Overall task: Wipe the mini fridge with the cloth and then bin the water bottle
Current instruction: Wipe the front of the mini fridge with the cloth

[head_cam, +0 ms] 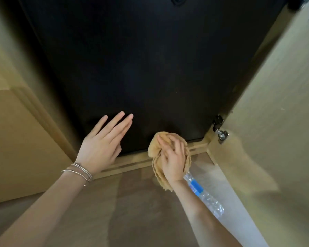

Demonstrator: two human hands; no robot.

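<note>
While the right hand (173,161) bunches one tan cloth (159,168) against the black mini fridge (141,68) door's bottom edge, the left hand (103,143) lies flat and open on it, wearing a few thin bangles (80,172). One water bottle (203,195) lies on the floor (114,211) under the right forearm.
</note>
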